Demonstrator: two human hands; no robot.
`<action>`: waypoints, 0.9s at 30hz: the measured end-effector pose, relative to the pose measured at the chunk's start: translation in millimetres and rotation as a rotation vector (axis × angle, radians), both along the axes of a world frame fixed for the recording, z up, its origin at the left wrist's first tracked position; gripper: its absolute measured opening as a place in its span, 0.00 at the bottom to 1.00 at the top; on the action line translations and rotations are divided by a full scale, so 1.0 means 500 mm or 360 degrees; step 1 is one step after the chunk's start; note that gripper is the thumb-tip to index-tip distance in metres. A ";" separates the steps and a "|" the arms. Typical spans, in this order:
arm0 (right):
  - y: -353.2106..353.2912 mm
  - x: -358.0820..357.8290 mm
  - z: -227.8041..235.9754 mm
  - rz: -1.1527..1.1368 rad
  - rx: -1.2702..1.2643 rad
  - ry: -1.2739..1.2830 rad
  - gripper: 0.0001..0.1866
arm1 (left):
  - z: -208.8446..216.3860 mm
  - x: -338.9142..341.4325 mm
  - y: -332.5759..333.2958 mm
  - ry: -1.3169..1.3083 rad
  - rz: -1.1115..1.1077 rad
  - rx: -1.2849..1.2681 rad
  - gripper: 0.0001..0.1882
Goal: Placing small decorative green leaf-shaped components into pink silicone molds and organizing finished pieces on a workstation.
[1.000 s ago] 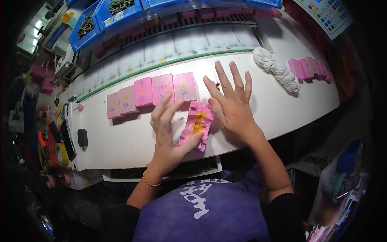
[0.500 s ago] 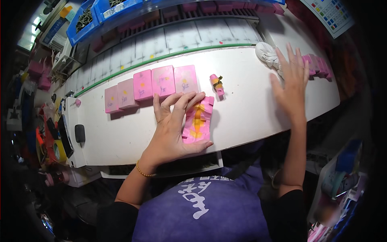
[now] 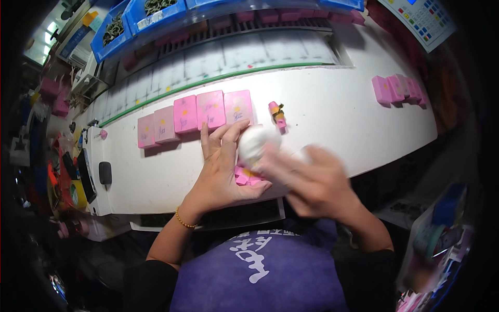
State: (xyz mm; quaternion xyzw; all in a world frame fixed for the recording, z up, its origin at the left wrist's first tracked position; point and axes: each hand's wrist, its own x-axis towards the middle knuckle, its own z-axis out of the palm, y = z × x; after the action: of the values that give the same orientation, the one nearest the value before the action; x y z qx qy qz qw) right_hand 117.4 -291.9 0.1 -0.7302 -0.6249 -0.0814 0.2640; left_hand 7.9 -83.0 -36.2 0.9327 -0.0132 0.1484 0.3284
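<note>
My left hand [image 3: 217, 165] grips an opened pink rubber mould block [image 3: 247, 179] by its ends, fingers at the far end and thumb at the near one. Yellow staining shows along the block's notched inner face. A bundled white cloth [image 3: 253, 146] covers most of that face, held in my right hand [image 3: 318, 181], which is smeared by motion. Whether the cloth presses on the mould or hovers just over it, I cannot tell. Beyond them lies a small pink piece [image 3: 281, 122] with yellow marks and a dark band around it.
Several pink blocks [image 3: 185, 114] stand in a row at the far left, and a second row of pink blocks [image 3: 382, 90] is at the right. Blue bins [image 3: 112, 40] of metal rings line the back. A green strip [image 3: 208, 78] crosses the white table [image 3: 332, 125].
My right hand has come from the table's right side to the mould, bringing the white cloth that lay there. My left hand keeps its hold on the mould.
</note>
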 end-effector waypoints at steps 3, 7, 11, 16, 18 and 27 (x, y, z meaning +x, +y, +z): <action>0.006 0.006 -0.001 0.0115 -0.0047 0.0188 0.34 | 0.000 -0.001 0.002 0.0073 -0.0023 0.0042 0.57; 0.015 -0.003 0.012 0.0129 0.0323 0.0366 0.36 | -0.004 -0.005 -0.003 0.0008 0.0077 0.0014 0.57; -0.016 0.016 -0.006 0.0210 0.0215 0.0538 0.35 | 0.011 0.004 0.002 0.0056 -0.0036 -0.0112 0.49; -0.086 0.086 0.011 -0.0477 0.0385 0.0566 0.34 | 0.028 -0.011 0.018 -0.0179 -0.0068 -0.0199 0.24; -0.096 0.113 -0.018 -0.0656 0.0235 0.0322 0.34 | 0.032 -0.014 0.034 -0.0245 -0.0142 -0.0212 0.22; 0.066 0.153 -0.089 -0.0084 -0.0044 0.0913 0.44 | 0.049 -0.047 -0.038 -0.0222 0.0162 0.0008 0.32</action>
State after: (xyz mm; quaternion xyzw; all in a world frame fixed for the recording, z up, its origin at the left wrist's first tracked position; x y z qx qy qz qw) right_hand 194.1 -258.9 -44.5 -0.7429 -0.5065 0.1302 0.4178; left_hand -15.6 -101.8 -11.8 0.9204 0.0109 0.2296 0.3163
